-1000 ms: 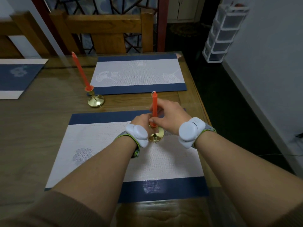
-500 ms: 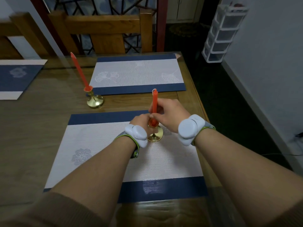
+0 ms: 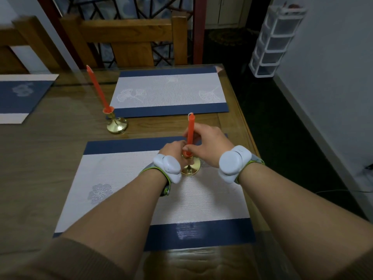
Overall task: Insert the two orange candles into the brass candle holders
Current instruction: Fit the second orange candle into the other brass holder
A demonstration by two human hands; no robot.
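One orange candle (image 3: 96, 88) stands, leaning left, in a brass holder (image 3: 117, 126) on the bare table between the placemats. A second orange candle (image 3: 190, 130) stands upright with its foot in the cup of the other brass holder (image 3: 191, 169) on the near placemat. My right hand (image 3: 205, 147) pinches this candle's lower shaft. Fingers of my left hand (image 3: 173, 151) close around the holder's cup and stem, hiding most of it. Both wrists carry white trackers.
The near placemat (image 3: 121, 190) lies under my forearms, a second placemat (image 3: 169, 91) beyond it, a third (image 3: 18, 98) at far left. Wooden chairs (image 3: 125, 37) line the far table edge. The table's right edge (image 3: 242, 118) drops to dark floor; a white drawer unit (image 3: 276, 39) stands there.
The candle in my right hand has stayed upright in the holder with only slight shifting. Both hands keep their grip in the same spot.
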